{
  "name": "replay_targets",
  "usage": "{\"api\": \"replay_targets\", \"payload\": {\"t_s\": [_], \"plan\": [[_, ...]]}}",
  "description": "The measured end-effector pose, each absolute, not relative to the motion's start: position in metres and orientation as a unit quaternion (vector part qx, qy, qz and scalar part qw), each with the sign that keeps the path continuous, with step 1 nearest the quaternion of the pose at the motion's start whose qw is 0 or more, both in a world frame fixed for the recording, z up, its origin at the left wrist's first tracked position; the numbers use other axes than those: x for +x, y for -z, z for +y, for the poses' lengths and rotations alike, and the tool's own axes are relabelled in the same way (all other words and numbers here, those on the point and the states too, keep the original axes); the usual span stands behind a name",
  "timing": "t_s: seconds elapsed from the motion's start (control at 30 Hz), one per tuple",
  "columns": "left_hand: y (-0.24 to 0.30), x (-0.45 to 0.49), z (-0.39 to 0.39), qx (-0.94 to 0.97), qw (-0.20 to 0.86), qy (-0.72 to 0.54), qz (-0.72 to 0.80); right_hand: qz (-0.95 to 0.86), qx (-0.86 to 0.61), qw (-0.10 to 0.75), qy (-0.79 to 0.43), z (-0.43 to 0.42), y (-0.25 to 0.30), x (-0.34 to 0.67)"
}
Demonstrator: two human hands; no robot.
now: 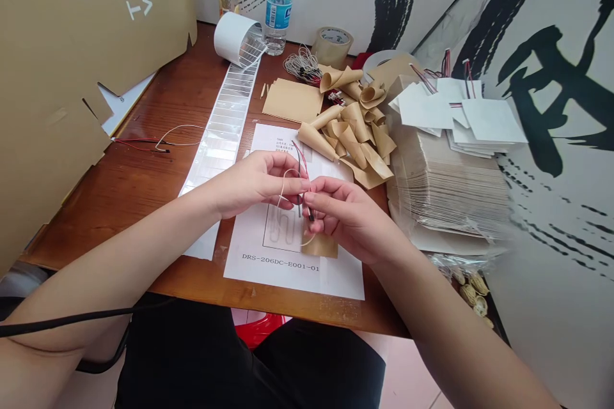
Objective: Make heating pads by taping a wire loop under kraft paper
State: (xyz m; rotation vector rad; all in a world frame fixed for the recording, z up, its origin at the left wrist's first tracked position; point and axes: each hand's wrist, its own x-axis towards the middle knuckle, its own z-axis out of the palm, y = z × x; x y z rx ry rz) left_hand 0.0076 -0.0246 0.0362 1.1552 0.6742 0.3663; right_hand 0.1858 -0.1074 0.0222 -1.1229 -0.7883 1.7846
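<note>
My left hand point(273, 182) and my right hand point(338, 208) meet over a printed sheet point(240, 268), fingertips almost touching. Between them is a thin wire harness point(302, 161) with red, black and white wires. My left thumb and finger pinch it, and the white wire loops beside them. The fingers of my right hand are closed on its lower part, where a small black end shows. A brown paper piece point(322, 247) lies on the sheet below my right hand. The drawing on the sheet shows a winding line in a box.
A label strip point(225, 118) unrolls toward me at left, near another wire harness point(144, 142). Curled brown papers point(355, 134), flat brown sheets point(292, 100) and a tape roll point(332, 45) lie behind. A stack of cards point(451, 185) stands right; a large cardboard box point(86, 32) stands left.
</note>
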Motion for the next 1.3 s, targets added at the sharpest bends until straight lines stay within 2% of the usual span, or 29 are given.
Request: {"api": "replay_targets", "payload": {"t_s": [0.2, 0.57, 0.73, 1.1, 1.3], "plan": [[-0.042, 0.000, -0.012, 0.516, 0.774, -0.173, 0.326, -0.304, -0.455, 0.385, -0.743, -0.108, -0.027, 0.187], [-0.047, -0.007, -0.002, 0.441, 0.823, -0.132, 0.333, -0.314, -0.434, 0.369, -0.759, -0.110, -0.024, 0.183], [-0.039, -0.005, -0.003, 0.474, 0.785, -0.161, 0.366, -0.320, -0.417, 0.367, -0.768, -0.112, -0.023, 0.184], [-0.046, -0.009, 0.002, 0.508, 0.764, -0.211, 0.336, -0.282, -0.390, 0.402, -0.779, -0.111, -0.030, 0.187], [-0.054, -0.009, 0.000, 0.517, 0.733, -0.241, 0.371, -0.325, -0.396, 0.436, -0.740, -0.113, -0.030, 0.186]]}}
